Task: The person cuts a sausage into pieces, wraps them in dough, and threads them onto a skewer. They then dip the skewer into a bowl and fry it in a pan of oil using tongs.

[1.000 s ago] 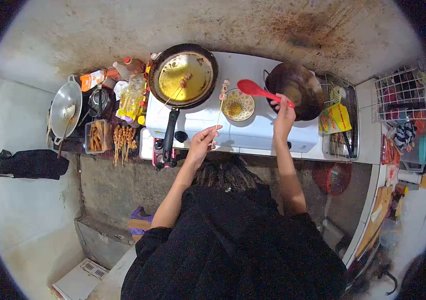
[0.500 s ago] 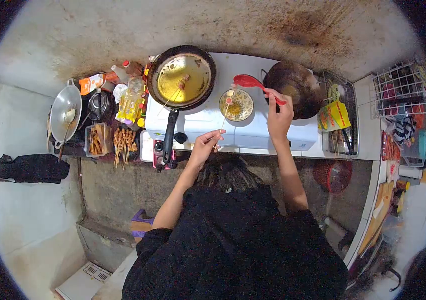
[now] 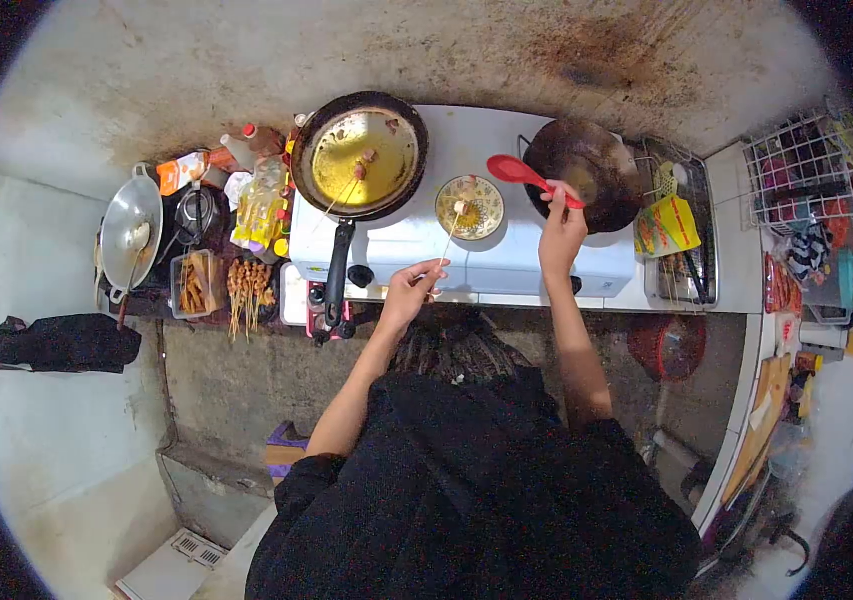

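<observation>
My left hand (image 3: 411, 292) pinches the lower end of a skewer (image 3: 452, 232), whose tip with small pieces of food rests over a patterned bowl (image 3: 488, 226) holding yellowish liquid. My right hand (image 3: 563, 232) grips the handle of a red spoon (image 3: 513, 169), raised to the right of the bowl and pointing left. To the left, a frying pan (image 3: 323, 187) with yellow oil sits on the white stove (image 3: 413, 245). Another skewer (image 3: 344, 194) with food lies in that pan, its stick leaning over the rim.
A dark wok (image 3: 550, 160) stands on the stove's right side. Further left are a pile of skewers (image 3: 250, 285), a plastic container of food (image 3: 197, 258), oil pouches (image 3: 261, 205) and a metal wok (image 3: 131, 215). A yellow packet (image 3: 669, 227) lies on a rack at right.
The red spoon and my right hand have shifted slightly right, away from the bowl. The food on the held skewer sits a little lower over the bowl. My left hand stays nearly in place.
</observation>
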`<state>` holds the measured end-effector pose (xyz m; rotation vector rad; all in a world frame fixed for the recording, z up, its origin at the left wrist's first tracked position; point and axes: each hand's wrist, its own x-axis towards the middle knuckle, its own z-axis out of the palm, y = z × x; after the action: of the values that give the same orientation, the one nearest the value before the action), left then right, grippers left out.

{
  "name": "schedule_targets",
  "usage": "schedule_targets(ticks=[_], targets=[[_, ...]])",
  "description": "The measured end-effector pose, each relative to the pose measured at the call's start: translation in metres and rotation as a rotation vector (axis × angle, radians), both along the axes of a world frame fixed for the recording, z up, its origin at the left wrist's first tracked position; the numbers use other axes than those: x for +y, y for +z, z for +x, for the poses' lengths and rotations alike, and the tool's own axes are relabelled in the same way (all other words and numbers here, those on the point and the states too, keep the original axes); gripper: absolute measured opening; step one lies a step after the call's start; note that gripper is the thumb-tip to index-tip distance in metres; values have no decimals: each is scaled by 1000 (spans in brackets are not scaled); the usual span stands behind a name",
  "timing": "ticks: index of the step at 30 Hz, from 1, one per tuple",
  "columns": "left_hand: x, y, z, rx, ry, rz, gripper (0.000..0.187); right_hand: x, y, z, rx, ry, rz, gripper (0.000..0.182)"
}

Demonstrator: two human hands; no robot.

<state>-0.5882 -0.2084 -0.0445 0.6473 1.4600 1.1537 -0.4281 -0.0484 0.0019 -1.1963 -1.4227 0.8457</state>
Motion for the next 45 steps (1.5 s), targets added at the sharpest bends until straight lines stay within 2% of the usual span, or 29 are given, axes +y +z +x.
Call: schedule_targets(ticks=[4, 6, 12, 15, 18, 19, 20, 22, 23, 24, 25, 26, 27, 28, 29, 30, 31, 32, 33, 34, 35, 36, 37, 38, 39, 40, 42, 44, 45], targets=[[4, -12, 3, 7, 9, -56, 27, -9, -18, 7, -137, 63, 37, 19], [7, -23, 3, -20, 19, -52, 26, -12, -27, 8, -322, 129, 150, 20], [19, -27, 5, -122, 89, -71, 25, -20, -50, -1, -409, 200, 145, 20], [22, -26, 8, -156, 84, -110, 27, -26, -56, 1, -248, 204, -78, 24], [22, -30, 8, -176, 41, -131, 28, -33, -67, 18, -284, 216, -186, 29], [23, -32, 11, -200, 102, -138, 27, -36, -67, 29, -251, 290, -262, 34], [23, -35, 11, -222, 164, -146, 26, -41, -64, 44, -249, 257, -266, 34], [22, -72, 5, -13, 248, 13, 25, -46, -53, 80, -248, 385, -304, 32], [22, -62, 4, 272, 251, 50, 26, -43, -49, 105, -244, 382, -364, 27], [21, -27, 13, 316, 276, 32, 20, -37, -46, 132, -215, 296, -469, 24], [20, -22, 17, 291, 350, 234, 13, -31, -44, 163, -284, 197, -374, 22], [21, -9, 20, 304, 358, 285, 11, -20, -54, 196, -272, 58, -242, 21], [20, 9, 25, 338, 330, 221, 10, -5, -52, 229, -341, -23, -114, 30], [20, 25, 30, 373, 307, 158, 10, 11, -59, 263, -328, -148, -164, 30], [21, 32, 34, 376, 258, 153, 9, 28, -54, 290, -414, -234, -108, 27], [22, 37, 39, 379, 214, 148, 8, 43, -48, 312, -506, -289, -165, 26], [26, 44, 48, 334, 191, 151, 4, 64, -59, 341, -670, -369, -114, 28], [28, 43, 58, 332, 214, 151, 4, 85, -83, 377, -852, -402, -61, 33], [32, 42, 67, 247, 139, 216, 2, 96, -85, 394, -1094, -433, 38, 42], [37, 42, 75, 168, 71, 281, 1, 121, -116, 435, -1158, -435, -34, 52], [43, 52, 86, 236, 2, 266, 5, 137, -126, 457, -1290, -394, -156, 55], [51, 73, 99, 195, -25, 140, 4, 149, -138, 476, -1250, -357, -195, 56], [50, 50, 98, 194, -73, 174, 3, 159, -146, 488, -1348, -249, -567, 72], [50, 51, 102, 213, -17, 157, 3, 179, -193, 535, -1249, -146, -675, 79], [55, 52, 106, 263, -65, 194, 3, 178, -199, 541, -1350, -124, -601, 84], [57, 54, 108, 311, -115, 228, 3, 186, -253, 582, -1260, -87, -342, 94], [52, 59, 105, 342, -69, 196, 3, 194, -215, 559, -1344, -89, -248, 64], [48, 59, 96, 370, -48, 177, 2, 209, -221, 565, -1441, -29, -539, 55], [43, 58, 87, 436, -2, 201, 2, 199, -223, 566, -1468, -99, -305, 50]])
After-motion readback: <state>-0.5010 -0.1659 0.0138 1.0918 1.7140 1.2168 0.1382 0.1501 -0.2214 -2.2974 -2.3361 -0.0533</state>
